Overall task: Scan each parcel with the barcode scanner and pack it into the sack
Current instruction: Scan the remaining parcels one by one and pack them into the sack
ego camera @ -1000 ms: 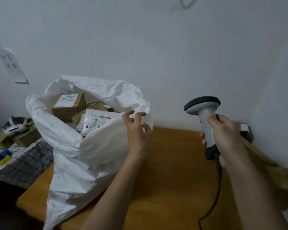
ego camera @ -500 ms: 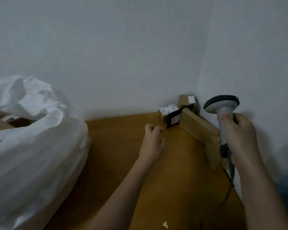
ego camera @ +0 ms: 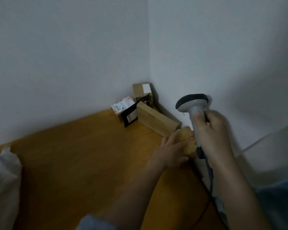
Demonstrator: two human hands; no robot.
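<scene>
My right hand [ego camera: 213, 135] grips the handle of the grey barcode scanner [ego camera: 192, 103], held upright beside the right wall. My left hand [ego camera: 171, 151] has reached to the right wall, and its fingers and thumb close around the near end of a small brown parcel [ego camera: 187, 138] just left of the scanner handle; motion blur hides the details. A long brown box [ego camera: 156, 120] lies behind it, toward the corner. Only a white edge of the sack [ego camera: 2, 171] shows at the far left, well away from both hands.
In the wall corner sit a small box with a white label [ego camera: 121, 107], a black pouch [ego camera: 130, 116] and an upright cardboard box [ego camera: 141, 90]. The scanner cable [ego camera: 209, 178] hangs down along the right edge of the orange-brown table [ego camera: 81, 155].
The view has swung right, away from the sack. My left hand left the sack's rim, crossed the table and closed on the brown parcel by the right wall. My right hand kept the scanner.
</scene>
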